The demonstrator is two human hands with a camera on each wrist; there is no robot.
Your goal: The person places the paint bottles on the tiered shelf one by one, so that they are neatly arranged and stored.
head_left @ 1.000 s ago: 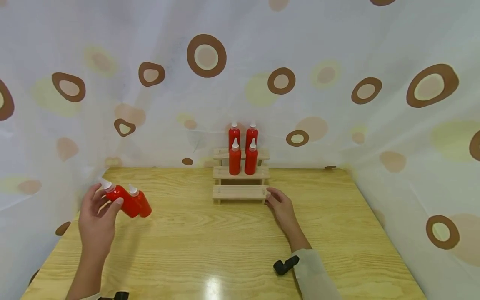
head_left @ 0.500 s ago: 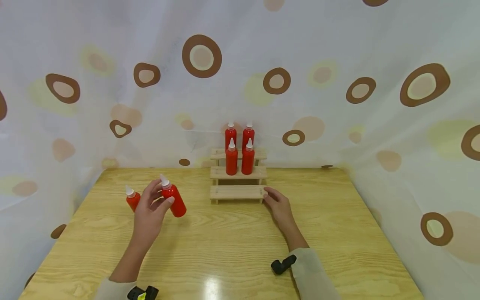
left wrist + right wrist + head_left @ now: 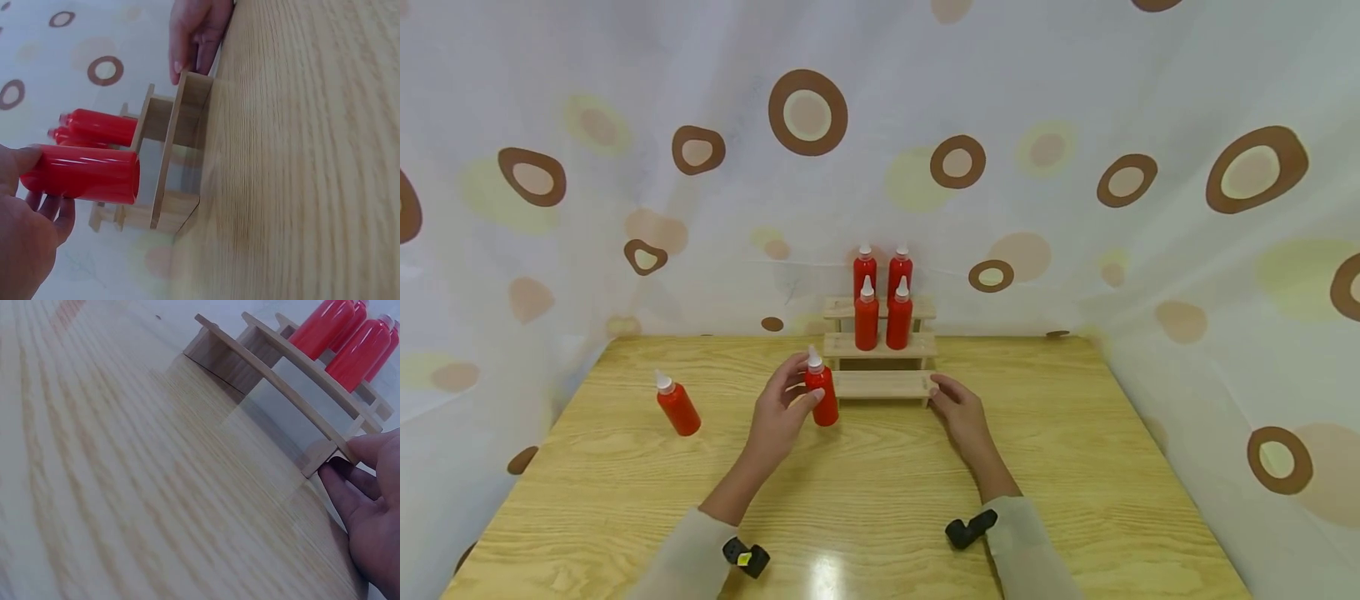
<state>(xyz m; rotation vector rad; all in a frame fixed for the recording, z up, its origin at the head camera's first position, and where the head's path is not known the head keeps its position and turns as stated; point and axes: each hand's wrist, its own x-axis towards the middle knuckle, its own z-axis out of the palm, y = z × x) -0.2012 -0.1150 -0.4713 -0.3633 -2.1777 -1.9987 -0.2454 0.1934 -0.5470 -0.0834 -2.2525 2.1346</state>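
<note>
My left hand (image 3: 781, 410) grips a red squeeze bottle (image 3: 822, 396) with a white pointed cap. The bottle is nearly upright, in front of the left end of a three-step wooden rack (image 3: 883, 385). In the left wrist view, the bottle's base (image 3: 134, 178) is off the table, close to the rack's lowest step. With thumb and fingers, my right hand (image 3: 961, 414) holds the right end of that step. Two red bottles (image 3: 867, 323) stand on the middle step and two more (image 3: 865, 271) on the top step, partly hidden behind them.
Another red bottle (image 3: 679, 410) stands on the wooden table (image 3: 880, 483) at the left. A white patterned sheet (image 3: 880, 175) hangs behind the rack and along both sides of the table.
My left hand has carried the red bottle rightwards from beside the other bottle to the rack's left end, and the bottle is more upright. My right hand has stayed at the rack.
</note>
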